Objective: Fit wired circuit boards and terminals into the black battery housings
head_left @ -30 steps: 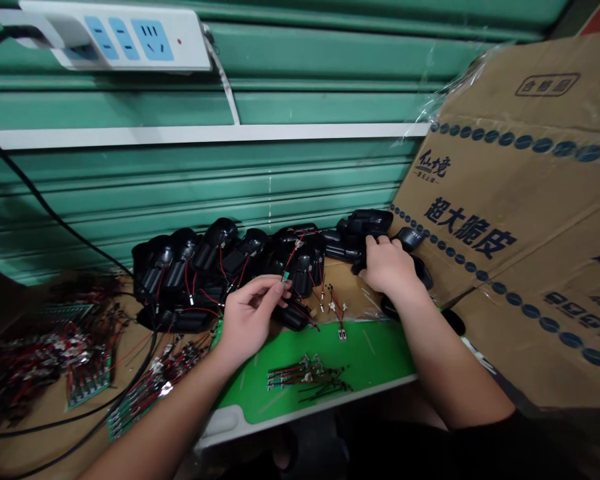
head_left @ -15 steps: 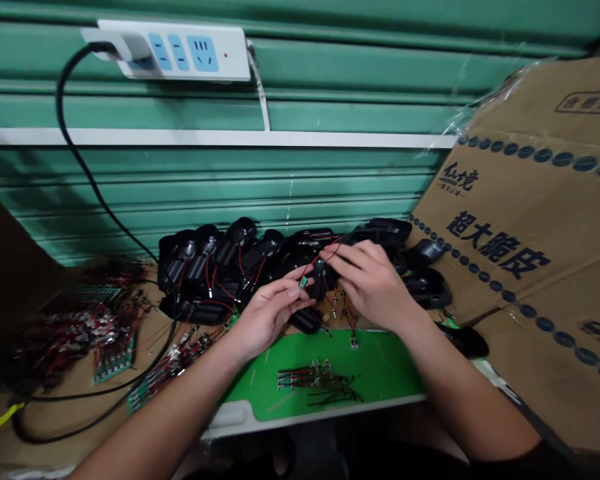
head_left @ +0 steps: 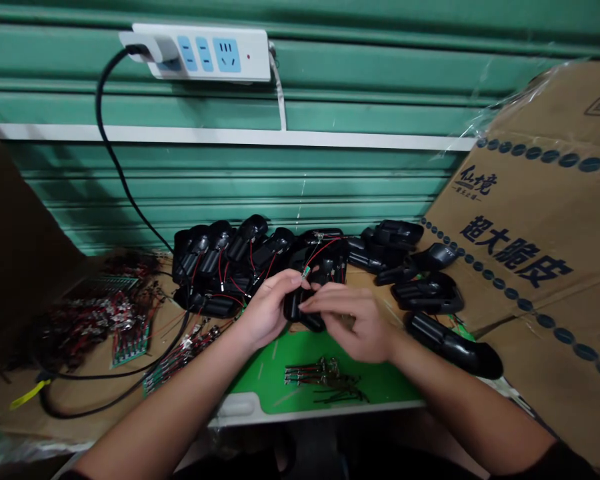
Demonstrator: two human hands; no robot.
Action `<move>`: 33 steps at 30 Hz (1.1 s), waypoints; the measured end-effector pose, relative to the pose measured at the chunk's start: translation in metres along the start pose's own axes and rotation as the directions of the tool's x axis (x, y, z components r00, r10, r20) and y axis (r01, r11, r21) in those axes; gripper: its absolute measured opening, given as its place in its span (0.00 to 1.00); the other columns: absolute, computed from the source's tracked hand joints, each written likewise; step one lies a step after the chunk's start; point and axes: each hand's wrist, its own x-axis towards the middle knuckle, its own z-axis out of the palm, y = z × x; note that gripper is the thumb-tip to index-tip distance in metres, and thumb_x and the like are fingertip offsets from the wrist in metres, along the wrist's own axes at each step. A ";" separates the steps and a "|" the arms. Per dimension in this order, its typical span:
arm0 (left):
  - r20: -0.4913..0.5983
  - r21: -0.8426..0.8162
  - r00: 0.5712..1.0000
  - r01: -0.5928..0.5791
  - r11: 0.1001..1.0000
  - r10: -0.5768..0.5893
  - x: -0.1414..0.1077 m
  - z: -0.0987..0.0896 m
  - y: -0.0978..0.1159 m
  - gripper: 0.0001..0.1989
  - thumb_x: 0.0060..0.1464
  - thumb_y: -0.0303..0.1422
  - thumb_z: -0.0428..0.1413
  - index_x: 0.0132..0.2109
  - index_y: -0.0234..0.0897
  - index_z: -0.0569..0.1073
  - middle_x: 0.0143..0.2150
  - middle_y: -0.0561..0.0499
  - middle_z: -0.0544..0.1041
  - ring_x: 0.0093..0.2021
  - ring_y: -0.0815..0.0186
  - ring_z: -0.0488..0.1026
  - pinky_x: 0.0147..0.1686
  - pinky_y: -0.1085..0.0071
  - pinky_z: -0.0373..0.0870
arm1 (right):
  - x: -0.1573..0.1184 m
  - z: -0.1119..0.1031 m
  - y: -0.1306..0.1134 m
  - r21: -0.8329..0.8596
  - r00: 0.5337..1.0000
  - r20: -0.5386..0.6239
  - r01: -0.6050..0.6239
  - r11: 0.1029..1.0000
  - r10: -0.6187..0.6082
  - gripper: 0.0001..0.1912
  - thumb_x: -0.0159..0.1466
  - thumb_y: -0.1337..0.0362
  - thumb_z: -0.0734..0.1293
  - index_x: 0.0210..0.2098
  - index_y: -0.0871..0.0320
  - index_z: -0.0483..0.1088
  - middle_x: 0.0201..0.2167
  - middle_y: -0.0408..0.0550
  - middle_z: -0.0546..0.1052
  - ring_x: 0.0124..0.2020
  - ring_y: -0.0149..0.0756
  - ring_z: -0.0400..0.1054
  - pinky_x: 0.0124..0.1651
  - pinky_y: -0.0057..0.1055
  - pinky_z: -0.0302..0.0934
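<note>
black plastic housing (head_left: 294, 308) with red leads (head_left: 325, 250) and small green board (head_left: 306, 271), grasped by left hand (head_left: 266, 310); right hand (head_left: 354, 325) curled against it, grip unclear.

Our left hand (head_left: 266, 312) and right hand (head_left: 353, 325) bare, nothing worn on fingers; forearms (head_left: 470, 408) bare behind both hands; dark sleeve (head_left: 560, 464) well behind right hand.
</note>
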 end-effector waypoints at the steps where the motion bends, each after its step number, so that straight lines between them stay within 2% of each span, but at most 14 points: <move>1: 0.008 0.043 1.000 -0.016 0.999 0.016 0.001 -0.001 -0.002 0.22 0.44 0.49 0.77 0.33 0.34 0.82 0.32 0.52 0.78 0.36 0.70 0.74 0.40 0.75 0.71 | 0.001 0.000 0.000 0.137 0.980 -0.042 -0.187 0.973 0.194 0.12 0.76 0.66 0.65 0.50 0.62 0.81 0.45 0.49 0.84 0.43 0.29 0.79 0.50 0.28 0.75; 2: 0.022 0.100 0.999 -0.034 0.994 0.032 0.001 -0.003 -0.003 0.22 0.46 0.50 0.76 0.34 0.35 0.83 0.33 0.52 0.79 0.35 0.70 0.73 0.41 0.74 0.71 | 0.003 0.000 0.002 0.295 0.919 -0.032 -0.367 0.882 0.393 0.14 0.78 0.59 0.66 0.47 0.63 0.80 0.41 0.50 0.83 0.36 0.27 0.78 0.41 0.25 0.73; 3: 0.044 0.165 0.998 -0.052 0.985 0.046 0.001 -0.005 -0.005 0.21 0.48 0.50 0.74 0.34 0.35 0.83 0.33 0.52 0.80 0.35 0.71 0.73 0.42 0.73 0.70 | 0.004 0.000 0.004 0.452 0.845 0.014 -0.483 0.750 0.535 0.20 0.76 0.50 0.68 0.45 0.63 0.78 0.38 0.51 0.82 0.31 0.28 0.76 0.33 0.24 0.69; 5: 0.098 0.289 0.993 -0.086 0.953 0.060 0.001 -0.007 -0.007 0.19 0.53 0.49 0.71 0.35 0.36 0.84 0.34 0.51 0.80 0.37 0.70 0.73 0.46 0.71 0.69 | 0.007 0.001 0.010 0.667 0.720 0.118 -0.568 0.482 0.684 0.29 0.67 0.40 0.74 0.42 0.64 0.74 0.33 0.50 0.80 0.24 0.28 0.72 0.24 0.22 0.63; 7: 0.147 0.390 0.988 -0.108 0.914 0.053 0.000 -0.007 -0.006 0.18 0.56 0.48 0.69 0.34 0.36 0.83 0.34 0.50 0.80 0.39 0.68 0.73 0.49 0.68 0.67 | 0.009 0.001 0.015 0.752 0.637 0.216 -0.592 0.290 0.740 0.35 0.58 0.36 0.80 0.38 0.63 0.70 0.29 0.48 0.78 0.19 0.28 0.68 0.19 0.22 0.58; 10: 0.184 0.507 0.981 -0.149 0.849 0.062 -0.003 -0.004 -0.002 0.17 0.57 0.46 0.65 0.32 0.36 0.82 0.34 0.49 0.80 0.41 0.64 0.73 0.51 0.65 0.65 | 0.010 0.000 0.016 0.751 0.568 0.361 -0.647 0.130 0.740 0.39 0.50 0.37 0.84 0.37 0.62 0.67 0.26 0.46 0.77 0.15 0.28 0.64 0.15 0.22 0.52; 13: 0.194 0.553 0.979 -0.156 0.819 0.055 -0.004 -0.002 0.000 0.16 0.57 0.45 0.63 0.32 0.36 0.80 0.33 0.48 0.79 0.44 0.62 0.72 0.53 0.63 0.64 | 0.009 -0.005 0.013 0.751 0.568 0.411 -0.654 0.089 0.713 0.40 0.49 0.41 0.86 0.42 0.61 0.66 0.27 0.45 0.78 0.16 0.28 0.66 0.15 0.19 0.53; 16: 0.190 0.559 0.981 -0.143 0.817 0.041 -0.005 -0.004 -0.001 0.16 0.56 0.46 0.64 0.33 0.36 0.80 0.35 0.47 0.80 0.44 0.62 0.72 0.52 0.63 0.65 | 0.008 -0.010 0.010 0.760 0.608 0.413 -0.640 0.112 0.678 0.36 0.52 0.48 0.87 0.42 0.61 0.65 0.29 0.45 0.79 0.18 0.27 0.68 0.18 0.19 0.58; 19: 0.181 0.523 0.983 -0.101 0.846 0.005 -0.005 -0.005 -0.003 0.18 0.56 0.48 0.67 0.36 0.35 0.80 0.36 0.48 0.80 0.40 0.65 0.73 0.46 0.67 0.67 | 0.007 -0.014 0.008 0.758 0.658 0.425 -0.634 0.153 0.621 0.31 0.57 0.53 0.85 0.43 0.62 0.66 0.31 0.45 0.80 0.19 0.27 0.70 0.20 0.19 0.62; 23: 0.178 0.367 0.984 -0.072 0.927 0.006 -0.004 -0.007 -0.006 0.21 0.58 0.48 0.69 0.46 0.36 0.76 0.41 0.50 0.81 0.41 0.67 0.79 0.45 0.70 0.75 | 0.006 -0.018 0.007 0.790 0.739 0.360 -0.566 0.235 0.569 0.28 0.62 0.55 0.83 0.50 0.62 0.70 0.34 0.44 0.79 0.22 0.27 0.72 0.22 0.21 0.66; 25: 0.156 0.274 0.988 -0.041 0.961 -0.003 -0.004 -0.007 -0.006 0.24 0.61 0.48 0.68 0.55 0.40 0.72 0.45 0.50 0.82 0.41 0.66 0.82 0.45 0.69 0.79 | 0.005 -0.019 0.008 0.778 0.774 0.256 -0.520 0.352 0.580 0.27 0.64 0.54 0.82 0.55 0.62 0.73 0.33 0.43 0.78 0.23 0.26 0.71 0.22 0.22 0.66; 28: 0.140 0.220 0.990 -0.042 0.975 0.011 -0.005 -0.005 -0.005 0.33 0.63 0.47 0.67 0.66 0.46 0.61 0.51 0.47 0.81 0.42 0.63 0.85 0.44 0.66 0.82 | 0.004 -0.022 0.008 0.588 0.833 0.011 -0.453 0.670 0.553 0.21 0.69 0.55 0.78 0.55 0.62 0.80 0.36 0.47 0.79 0.24 0.22 0.70 0.25 0.19 0.66; 30: 0.140 0.229 0.989 -0.089 0.969 0.057 -0.006 -0.002 -0.003 0.42 0.62 0.45 0.68 0.73 0.52 0.52 0.57 0.43 0.79 0.44 0.60 0.86 0.41 0.66 0.84 | 0.003 -0.025 0.007 0.329 0.889 -0.113 -0.387 0.861 0.443 0.15 0.72 0.58 0.75 0.52 0.61 0.84 0.43 0.51 0.81 0.29 0.21 0.72 0.29 0.18 0.66; 33: 0.128 0.212 0.985 -0.143 0.967 0.118 -0.008 0.002 -0.003 0.58 0.60 0.42 0.70 0.80 0.63 0.38 0.64 0.41 0.77 0.46 0.58 0.86 0.42 0.64 0.85 | 0.004 -0.030 0.003 0.015 0.959 -0.172 -0.226 0.974 0.225 0.10 0.74 0.62 0.73 0.49 0.59 0.86 0.45 0.52 0.83 0.38 0.26 0.77 0.38 0.21 0.72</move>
